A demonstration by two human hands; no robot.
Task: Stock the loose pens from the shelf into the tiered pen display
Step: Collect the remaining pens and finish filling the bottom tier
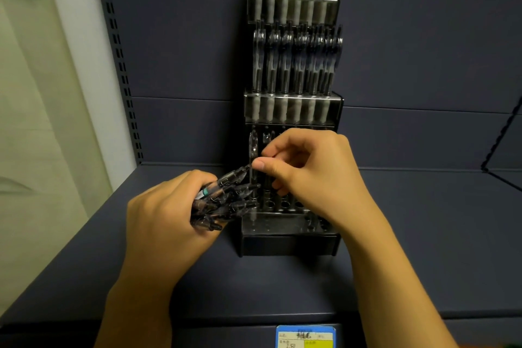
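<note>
**Three tiers, bottom one nearly empty**

Tiered pen display [292, 110] on shelf [84, 277]: top two tiers full, exact count unclear. Left hand [163, 214] grips a bundle of loose pens [223, 200], roughly five, tips aimed right toward the sockets. Right hand [308, 166], nearer, pinches one upright pen [253, 149] over the bottom tier's left socket.

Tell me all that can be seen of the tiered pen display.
The dark tiered pen display with clear plastic fronts stands upright on the dark shelf, against its back panel. The two upper tiers hold full rows of pens. The lowest tier shows mostly open holes; the right hand reaches into it.
</note>
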